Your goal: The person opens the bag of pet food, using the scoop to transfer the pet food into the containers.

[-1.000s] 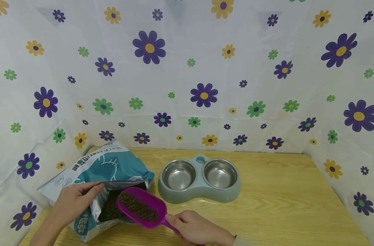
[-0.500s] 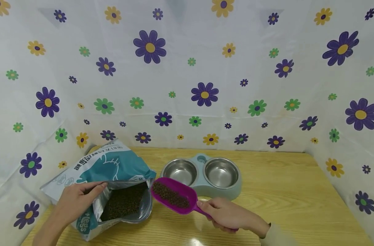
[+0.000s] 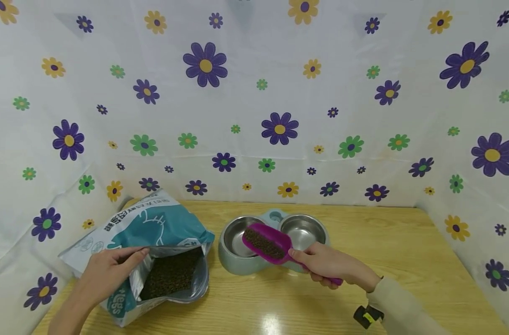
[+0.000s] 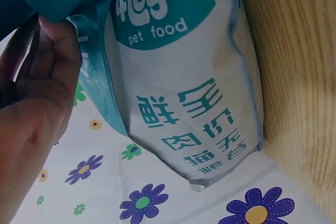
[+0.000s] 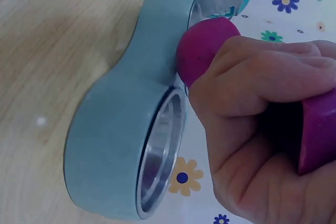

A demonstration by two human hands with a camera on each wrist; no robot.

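My right hand [image 3: 323, 261] grips the handle of a magenta scoop [image 3: 284, 242], its fingers curled round it in the right wrist view too. Brown kibble [image 3: 264, 243] lies in the scoop, which hangs level over the double bowl, across the gap between the two steel bowls and partly over the left bowl [image 3: 232, 242]. My left hand [image 3: 105, 274] pinches the upper edge of the opened pet food bag [image 3: 164, 223], thumb and fingers at its mouth. More kibble [image 3: 172, 274] shows inside. In the left wrist view the bag's printed side [image 4: 173, 77] stands beside the hand.
The pale blue-green holder [image 3: 242, 267] carries both bowls; the right bowl [image 3: 302, 228] shows bare steel. They stand on a wooden table [image 3: 388, 260] with a flowered cloth [image 3: 254, 102] behind and at both sides. A black strap with a yellow mark [image 3: 367, 317] sits at the right sleeve.
My right hand has carried the loaded scoop out of the bag's mouth, rightward and then up over the bowls. The left hand keeps its hold on the bag's edge.
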